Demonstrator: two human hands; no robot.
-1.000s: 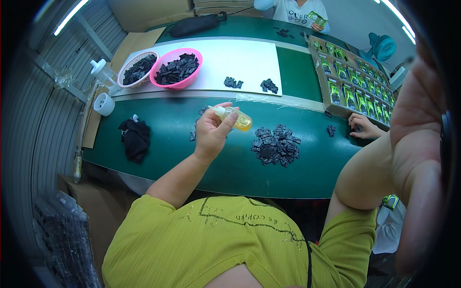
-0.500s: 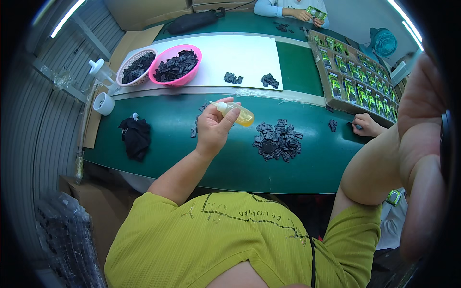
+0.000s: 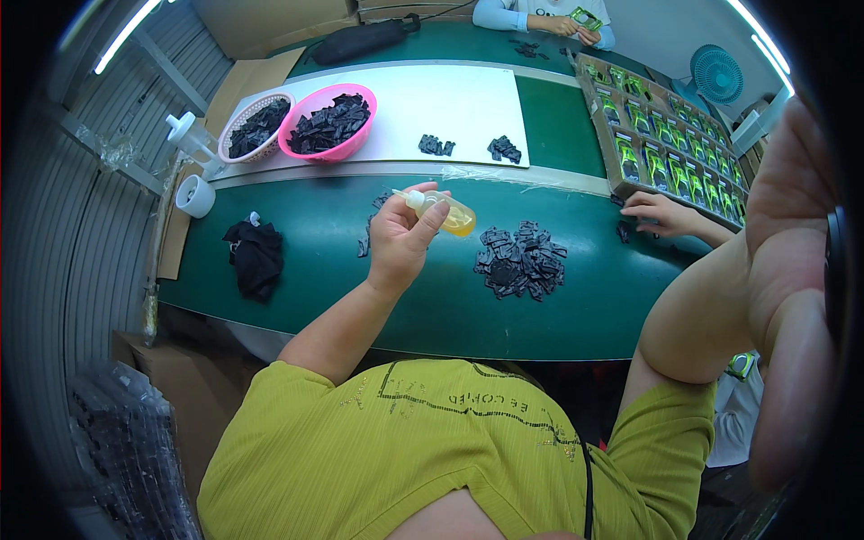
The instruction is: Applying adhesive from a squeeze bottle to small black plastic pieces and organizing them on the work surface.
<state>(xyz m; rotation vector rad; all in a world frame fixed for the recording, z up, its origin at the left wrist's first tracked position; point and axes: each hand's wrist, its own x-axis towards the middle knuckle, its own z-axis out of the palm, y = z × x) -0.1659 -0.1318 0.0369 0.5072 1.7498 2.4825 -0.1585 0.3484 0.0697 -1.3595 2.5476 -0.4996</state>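
Observation:
My left hand (image 3: 400,236) is closed around a small clear squeeze bottle (image 3: 457,219) of yellow liquid. The bottle is tilted over the green table, its white nozzle pointing to the left. Partly behind that hand lie several small black pieces (image 3: 364,245). To the right of the bottle is a larger heap of flat black pieces (image 3: 520,261). My right hand (image 3: 792,243) is raised very close at the right rim, palm in view; its fingertips are cut off, so their grip is hidden.
A pink basin (image 3: 373,135) and a pale basket (image 3: 225,144) hold black pieces on a white board (image 3: 450,99). A black cloth (image 3: 255,256) lies left. A co-worker's hand (image 3: 661,214) is near a carton (image 3: 621,180) of green packages. Another person (image 3: 562,22) sits opposite.
The co-worker's hand at the right has moved left and away from me, over the small black pieces by the carton. The fan's head has turned. My hands and the bottle have hardly moved.

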